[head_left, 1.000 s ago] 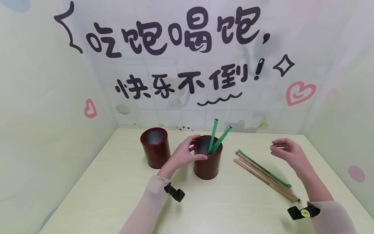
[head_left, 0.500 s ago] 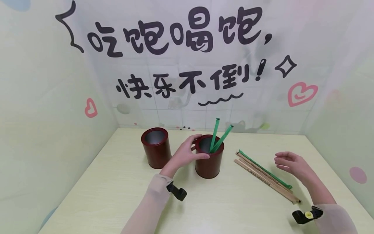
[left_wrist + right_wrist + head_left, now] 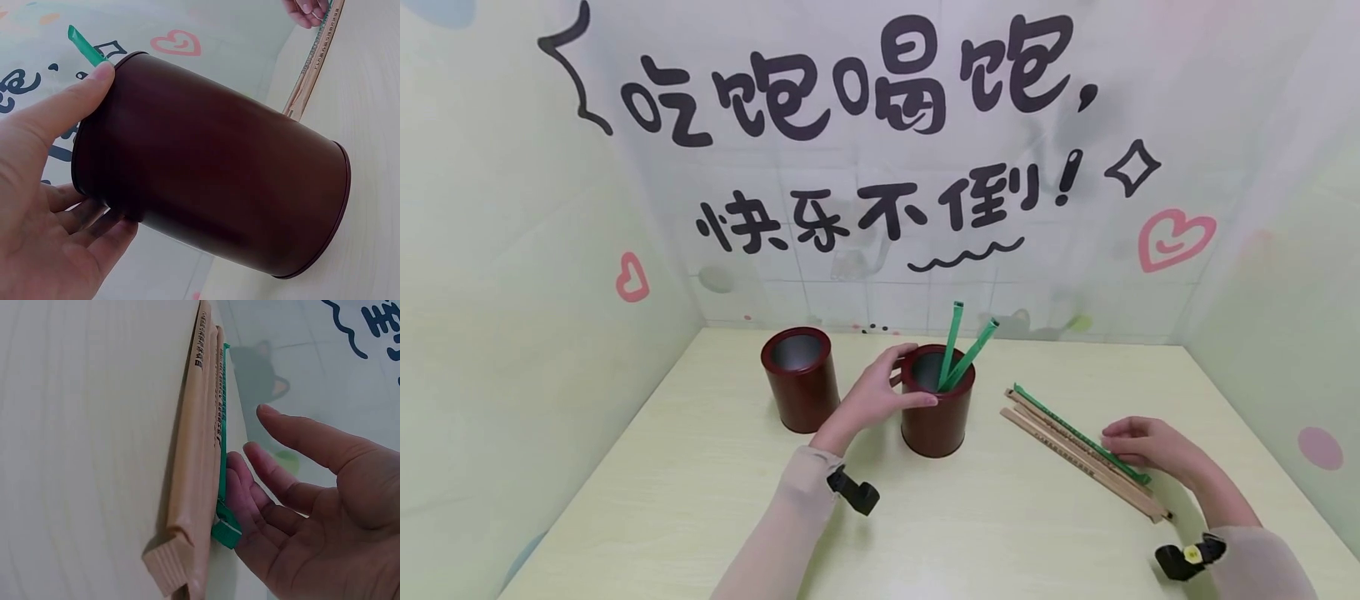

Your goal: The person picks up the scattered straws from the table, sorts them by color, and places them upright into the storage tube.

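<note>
My left hand [image 3: 876, 393] holds a dark red cylindrical canister [image 3: 934, 427] by its rim, thumb on the near side and fingers on the far side. Two green wrapped straws [image 3: 953, 337] lean inside it, their upper ends sticking out. On the table to the right lies a bundle of brown wrapped straws [image 3: 1060, 451] with one green wrapped straw [image 3: 1067, 426] along its far side. My right hand [image 3: 1157, 450] is beside that green straw's near end, fingertips right at it. In the right wrist view its thumb stands apart from the loosely bent fingers, with nothing between them.
A second dark red canister [image 3: 805, 396] stands upright on the left of the pale wooden table [image 3: 647, 500], no straws showing in it. A printed backdrop [image 3: 850, 292] rises behind the table, with side walls left and right.
My right hand has come down toward the near end of the green straw on the table, its fingers now at the bundle. My left hand keeps its hold on the canister.
</note>
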`<state>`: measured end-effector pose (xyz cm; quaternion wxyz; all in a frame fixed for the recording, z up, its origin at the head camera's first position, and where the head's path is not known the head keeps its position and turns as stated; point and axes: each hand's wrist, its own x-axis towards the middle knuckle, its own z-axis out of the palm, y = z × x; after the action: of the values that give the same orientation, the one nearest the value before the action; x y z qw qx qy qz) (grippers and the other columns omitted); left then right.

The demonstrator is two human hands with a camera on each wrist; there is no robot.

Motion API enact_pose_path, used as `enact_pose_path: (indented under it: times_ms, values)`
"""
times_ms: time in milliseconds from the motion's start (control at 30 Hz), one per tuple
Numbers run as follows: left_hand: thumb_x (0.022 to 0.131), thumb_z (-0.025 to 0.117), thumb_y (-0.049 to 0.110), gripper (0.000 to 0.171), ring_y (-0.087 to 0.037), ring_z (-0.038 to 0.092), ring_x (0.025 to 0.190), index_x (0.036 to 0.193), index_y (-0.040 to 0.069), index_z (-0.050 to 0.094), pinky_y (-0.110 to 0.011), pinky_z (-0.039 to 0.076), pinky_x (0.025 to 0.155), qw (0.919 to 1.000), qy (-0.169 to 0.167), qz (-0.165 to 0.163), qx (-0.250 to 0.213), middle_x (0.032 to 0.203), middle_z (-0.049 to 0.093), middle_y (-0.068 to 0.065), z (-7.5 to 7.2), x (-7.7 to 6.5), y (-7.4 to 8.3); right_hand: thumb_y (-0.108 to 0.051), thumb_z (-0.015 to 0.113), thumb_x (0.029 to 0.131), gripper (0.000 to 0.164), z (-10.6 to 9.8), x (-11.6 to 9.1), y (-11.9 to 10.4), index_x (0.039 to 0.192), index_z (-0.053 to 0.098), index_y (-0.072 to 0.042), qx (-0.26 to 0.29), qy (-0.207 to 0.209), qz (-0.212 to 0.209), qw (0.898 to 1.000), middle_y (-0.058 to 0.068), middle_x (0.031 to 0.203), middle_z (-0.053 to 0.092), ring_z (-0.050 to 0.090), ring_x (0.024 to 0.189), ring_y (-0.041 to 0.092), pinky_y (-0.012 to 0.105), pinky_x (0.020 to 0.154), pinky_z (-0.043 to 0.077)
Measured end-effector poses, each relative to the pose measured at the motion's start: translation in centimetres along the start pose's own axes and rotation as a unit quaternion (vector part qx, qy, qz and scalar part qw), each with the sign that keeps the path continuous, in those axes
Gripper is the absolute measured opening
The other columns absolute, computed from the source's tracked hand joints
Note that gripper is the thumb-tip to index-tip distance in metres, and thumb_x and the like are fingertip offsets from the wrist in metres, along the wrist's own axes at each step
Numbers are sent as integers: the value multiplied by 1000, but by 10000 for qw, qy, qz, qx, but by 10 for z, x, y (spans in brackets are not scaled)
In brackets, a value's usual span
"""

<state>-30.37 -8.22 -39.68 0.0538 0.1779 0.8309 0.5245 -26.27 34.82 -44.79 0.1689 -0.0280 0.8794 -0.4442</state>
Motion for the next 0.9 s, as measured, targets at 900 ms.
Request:
enact_pose_path:
  times_ms: [900]
  values:
    - [80, 85, 28, 87, -27, 42, 143, 151, 12, 38, -47, 41, 116, 10000, -28, -6, 14, 154, 43, -8, 1, 1, 1, -9, 61, 92, 23, 1, -3, -15, 105, 63, 10, -1101, 580, -760, 9893, 7, 88, 62, 53, 73, 4, 22, 63, 52]
